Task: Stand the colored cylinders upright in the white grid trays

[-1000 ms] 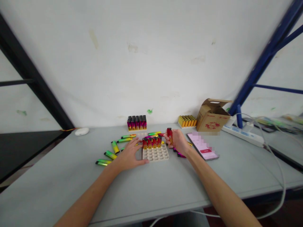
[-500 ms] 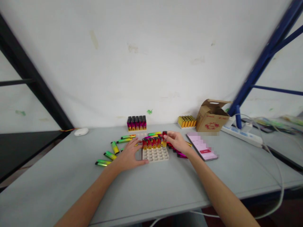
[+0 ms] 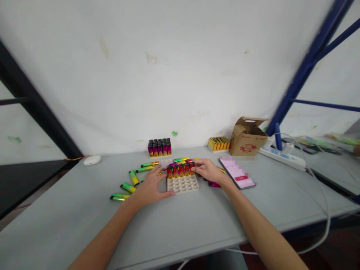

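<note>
A pale tray (image 3: 182,185) with round holes lies on the grey table, its back row filled with upright red-and-gold batteries (image 3: 175,171). My left hand (image 3: 150,186) rests at the tray's left side, fingers apart, thumb at the front left corner. At the right end of the back row, my right hand (image 3: 207,170) has its fingertips closed on the last red battery (image 3: 192,167), which stands in the row. Green-yellow batteries (image 3: 134,177) lie loose left of the tray. Magenta batteries (image 3: 214,184) lie partly under my right hand.
Behind stand a block of purple-black batteries (image 3: 159,148) and a tray of yellow batteries (image 3: 219,144). To the right are an open cardboard box (image 3: 247,140), a phone (image 3: 237,173) and a power strip (image 3: 284,157). A white case (image 3: 92,160) sits far left.
The battery in my right hand has gone down from above the row to level with the others. The whole view has shifted slightly.
</note>
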`<state>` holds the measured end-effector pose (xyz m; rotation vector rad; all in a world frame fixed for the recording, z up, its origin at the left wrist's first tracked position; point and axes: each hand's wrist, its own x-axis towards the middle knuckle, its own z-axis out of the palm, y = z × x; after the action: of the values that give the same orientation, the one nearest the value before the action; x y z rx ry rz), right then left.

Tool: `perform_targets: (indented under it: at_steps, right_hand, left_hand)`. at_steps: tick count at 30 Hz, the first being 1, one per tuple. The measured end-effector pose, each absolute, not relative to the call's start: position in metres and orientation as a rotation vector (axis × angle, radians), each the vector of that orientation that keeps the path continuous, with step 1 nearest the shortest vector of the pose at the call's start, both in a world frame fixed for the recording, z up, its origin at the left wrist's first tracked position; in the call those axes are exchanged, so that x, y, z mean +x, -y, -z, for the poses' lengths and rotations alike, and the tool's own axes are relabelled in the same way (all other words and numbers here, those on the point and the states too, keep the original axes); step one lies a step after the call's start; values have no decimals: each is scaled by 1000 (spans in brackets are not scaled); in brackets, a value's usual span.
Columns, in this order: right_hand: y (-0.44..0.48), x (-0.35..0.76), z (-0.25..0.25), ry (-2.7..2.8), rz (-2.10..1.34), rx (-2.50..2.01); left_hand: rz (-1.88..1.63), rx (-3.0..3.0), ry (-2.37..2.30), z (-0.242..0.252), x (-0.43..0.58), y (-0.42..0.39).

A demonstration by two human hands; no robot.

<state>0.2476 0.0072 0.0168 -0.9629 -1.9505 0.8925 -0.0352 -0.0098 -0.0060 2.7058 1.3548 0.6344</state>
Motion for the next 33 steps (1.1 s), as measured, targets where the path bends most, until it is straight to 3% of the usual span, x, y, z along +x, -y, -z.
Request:
perform_targets:
  at_steps: [19,33]
  right_hand:
    - [-24,272,0,2140,-504,-1122]
    - [-21,242,-12,1186,-1166,-969]
  left_hand:
    - [-596,2706,-1391,4,-35,13]
    - [-649,2695,-1392,7,-33,12]
